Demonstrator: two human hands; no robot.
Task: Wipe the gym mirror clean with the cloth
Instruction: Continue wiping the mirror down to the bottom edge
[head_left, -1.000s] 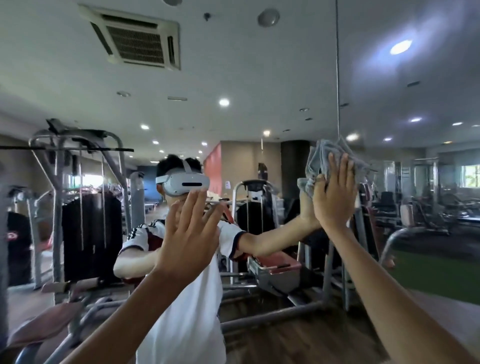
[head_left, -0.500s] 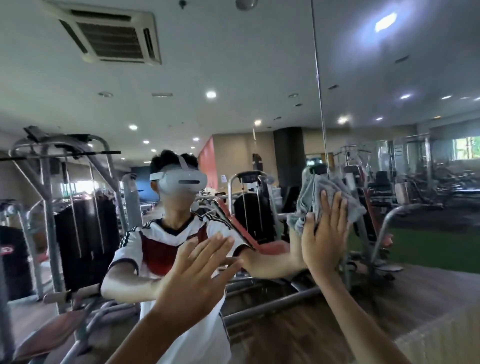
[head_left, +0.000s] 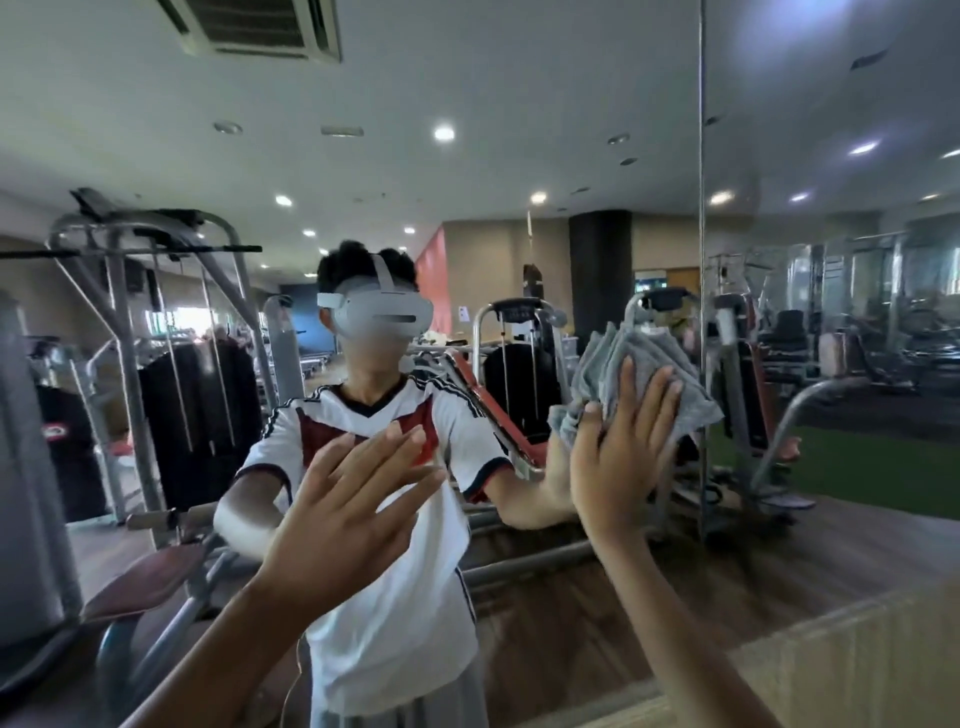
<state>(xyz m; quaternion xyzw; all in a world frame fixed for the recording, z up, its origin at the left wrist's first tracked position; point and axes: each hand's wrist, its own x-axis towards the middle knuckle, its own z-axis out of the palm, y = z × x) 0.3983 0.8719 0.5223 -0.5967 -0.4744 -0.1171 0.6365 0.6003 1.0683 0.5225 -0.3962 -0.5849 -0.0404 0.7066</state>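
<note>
R hand (head_left: 623, 457) flat on cloth (head_left: 652, 353), fingers straight, pointing up w/ slight right tilt, palm pressing it onto mirror (head_left: 519, 93). Not clenched, no pinch visible.

Cloth: 1 pc, grey, bunched w/ folds. Sits just left of the vertical seam (head_left: 701, 208) between 2 mirror panels, and its right corner reaches the seam line. Long axis approx horizontal, L-R. Folded peak points up; corners stick out past the hand on both sides.

L hand (head_left: 353, 499) released, fingers spread and straight, pointing up-right, holding nothing. Can't tell if it touches the glass. Well apart from the cloth.

Counts: 2 hands, 1 cloth.

In the reflection: 1 person, white jersey (head_left: 389, 597), grey headset (head_left: 382, 317), gym machines (head_left: 192, 415) behind. Wooden ledge (head_left: 857, 665) bottom right.
</note>
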